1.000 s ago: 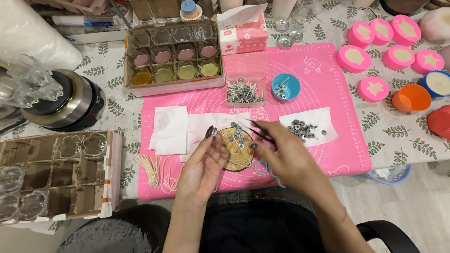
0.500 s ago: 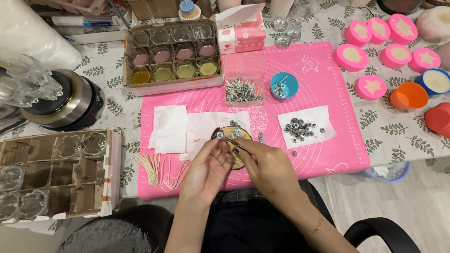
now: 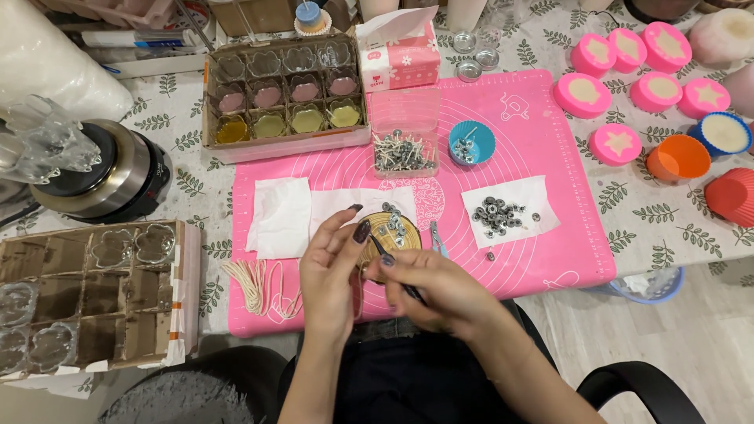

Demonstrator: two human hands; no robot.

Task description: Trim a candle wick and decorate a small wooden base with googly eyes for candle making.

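Hands close together at the near edge of the pink mat [image 3: 542, 267], just over a round wooden disc [image 3: 390, 232] dotted with small metal tabs. Right hand [image 3: 440, 289] closed around a thin dark tool [image 3: 395, 271], tip angled up toward the left hand [image 3: 334, 271]. Left thumb and forefinger narrowed to a pinch right at that tip; too small to tell whether anything sits between them.

For the fine work at the tip: keep both wrists low and near each other, steadied against the lap or the mat's edge. Grip the tool lightly, well back from the point, and move only the fingers. Stay above the disc, so that anything dropped lands among the tabs and not on the floor. Keep clear of the small metal tool [image 3: 437, 238] lying just beside the disc, and of the pale wick strands [image 3: 255, 281] looped on the mat to the left.

Well apart, beyond the hands: white paper [image 3: 542, 196] heaped with more metal tabs, a clear box [image 3: 404, 118] of tabbed pins, a blue cup [image 3: 484, 145], and a cardboard tray [image 3: 287, 145] of small filled cups.

Compared with a second ago – right hand then higher, reaching across the disc, left hand more open beneath it. Half a second ago, both folded over the disc and hiding most of it. Now drawn back toward the body, far half of the disc uncovered, pinch and tool tip meeting at its near left rim. Everything else on the table unmoved.
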